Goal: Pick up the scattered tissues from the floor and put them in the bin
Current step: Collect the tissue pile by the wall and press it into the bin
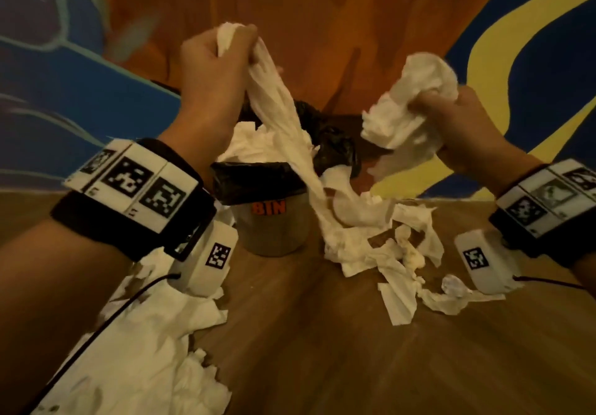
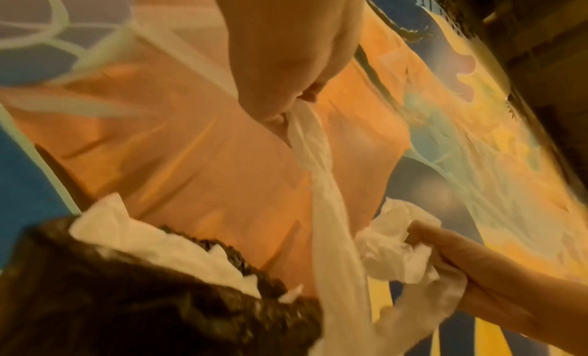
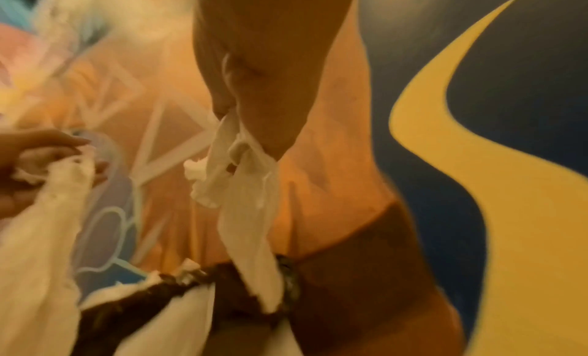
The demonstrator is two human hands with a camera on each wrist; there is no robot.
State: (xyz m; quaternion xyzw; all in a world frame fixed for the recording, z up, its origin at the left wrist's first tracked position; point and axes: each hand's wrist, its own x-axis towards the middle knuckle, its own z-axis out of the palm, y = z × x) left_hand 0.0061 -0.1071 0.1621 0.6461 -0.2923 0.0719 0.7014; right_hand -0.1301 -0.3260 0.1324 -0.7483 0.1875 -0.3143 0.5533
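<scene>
Painted in orange, blue and yellow, a mural wall (image 1: 371,11) filled the top of the head view above a wooden floor (image 1: 306,334) littered with white paper. At centre stood the bin (image 1: 274,230), lettered "BIN" in orange and lined with a black bag (image 1: 258,179), tissues already heaped at its mouth. Upper centre-left, the left hand (image 1: 213,69) had its fingers curled around a long tissue (image 1: 283,118) that trailed down past the bin's rim toward the floor. At centre-right, the right hand (image 1: 464,124) gripped a crumpled tissue wad (image 1: 409,101), held in the air just right of the bin. More scattered tissues (image 1: 380,247) lay on the floor to the bin's right, and another pile (image 1: 151,350) spread across the lower left of the frame.
</scene>
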